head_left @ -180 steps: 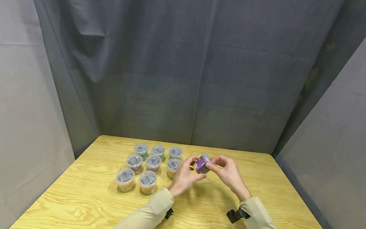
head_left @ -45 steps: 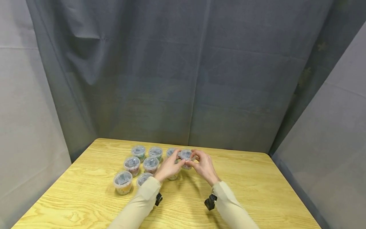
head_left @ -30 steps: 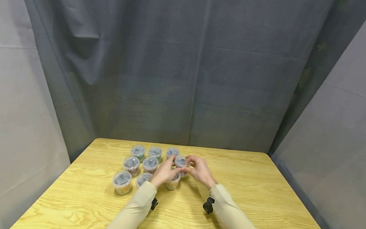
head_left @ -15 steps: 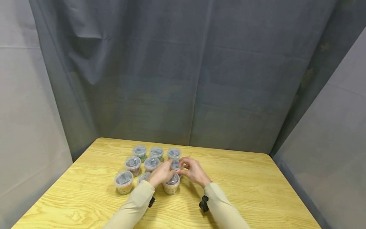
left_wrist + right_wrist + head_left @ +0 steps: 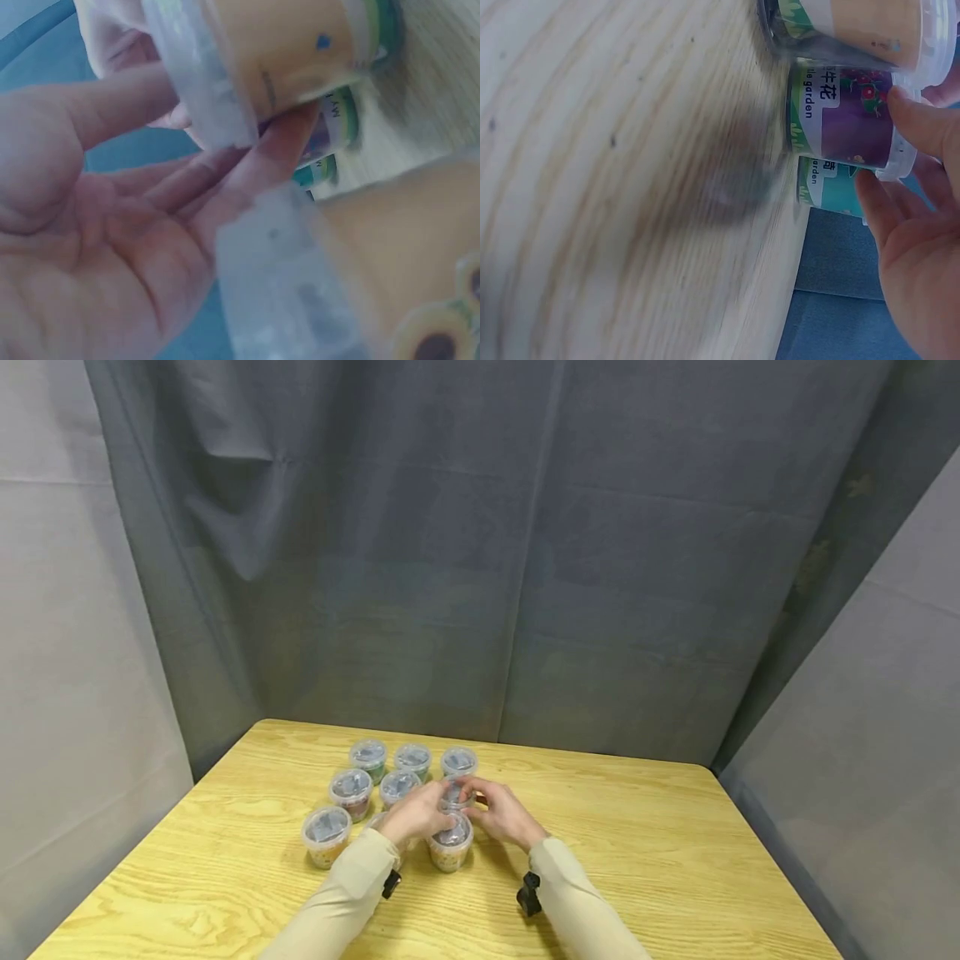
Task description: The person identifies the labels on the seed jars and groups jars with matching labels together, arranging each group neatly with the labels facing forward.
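A small round tub with a clear lid and purple flower label [image 5: 855, 120] stands upright on the table, in the middle of the right-hand column of tubs. My right hand [image 5: 501, 814] holds it by the lid and upper side, thumb [image 5: 919, 124] at the lid's edge. From the left, my left hand [image 5: 416, 814] reaches round the same tub, its fingertips partly hidden behind an orange tub [image 5: 292, 45]. That orange tub [image 5: 450, 853] stands just in front of the purple one. Behind the purple tub is a teal one [image 5: 832, 187].
Several matching lidded tubs stand in rows on the wooden table [image 5: 637, 860], such as the front-left orange tub [image 5: 327, 837] and a back-left green tub [image 5: 368, 760]. My left hand mostly hides the front middle tub. A grey curtain [image 5: 420, 568] hangs behind.
Earlier the purple tub was tilted in both hands above the table; it has come down leftward into the gap in the right column. Both hands have moved left with it.
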`<state>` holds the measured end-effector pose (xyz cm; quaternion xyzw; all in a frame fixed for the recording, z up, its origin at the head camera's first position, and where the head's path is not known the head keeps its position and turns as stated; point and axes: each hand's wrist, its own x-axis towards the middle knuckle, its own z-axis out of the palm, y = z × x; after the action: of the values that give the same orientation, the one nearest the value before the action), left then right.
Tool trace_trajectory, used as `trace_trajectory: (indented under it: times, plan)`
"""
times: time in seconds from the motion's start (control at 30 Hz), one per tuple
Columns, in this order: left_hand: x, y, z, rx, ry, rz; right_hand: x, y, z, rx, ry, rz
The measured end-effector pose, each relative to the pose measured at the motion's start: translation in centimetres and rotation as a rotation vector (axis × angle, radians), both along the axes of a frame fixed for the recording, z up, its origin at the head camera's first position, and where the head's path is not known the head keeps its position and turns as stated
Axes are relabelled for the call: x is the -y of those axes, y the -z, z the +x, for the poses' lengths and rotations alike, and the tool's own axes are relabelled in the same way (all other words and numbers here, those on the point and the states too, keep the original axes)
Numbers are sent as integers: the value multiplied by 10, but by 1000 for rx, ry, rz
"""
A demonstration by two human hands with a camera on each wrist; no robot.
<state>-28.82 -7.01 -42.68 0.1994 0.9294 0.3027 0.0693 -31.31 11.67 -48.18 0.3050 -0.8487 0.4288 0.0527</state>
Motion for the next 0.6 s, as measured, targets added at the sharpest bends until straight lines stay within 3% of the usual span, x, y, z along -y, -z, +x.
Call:
trace_trajectory:
  times: [0.27,0.6]
  plan:
    - [9,-4,-3,46,70,-9,3,2,0,22,6,33]
    - [13,-8,-2,122,105,17,4,2,0,53,4,20]
